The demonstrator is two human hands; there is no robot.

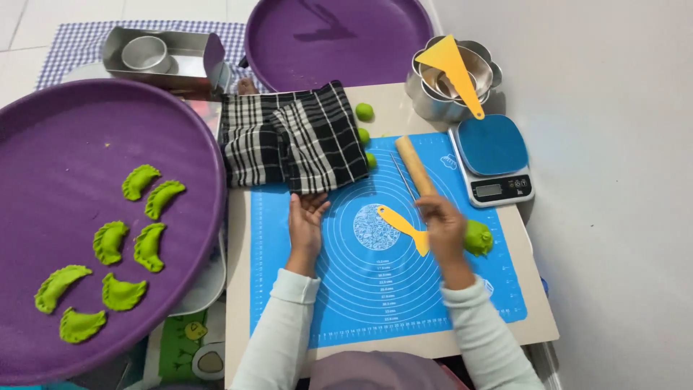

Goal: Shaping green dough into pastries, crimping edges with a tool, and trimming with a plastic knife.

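A large purple tray (43, 130) holds 8 green crimped dumplings (110, 242), set apart so they do not touch. A blue silicone mat (375, 289) covers the board as the work surface. A checked cloth (292, 137) drapes over green dough balls (364, 112), likely against drying. The left hand (306, 220) lies flat, fingers loosely spread and empty, at the cloth's edge. The right hand (442, 227) grips a yellow scraper (401, 225) on the mat, beside a rolling pin (415, 165) and a green dough lump (478, 237).
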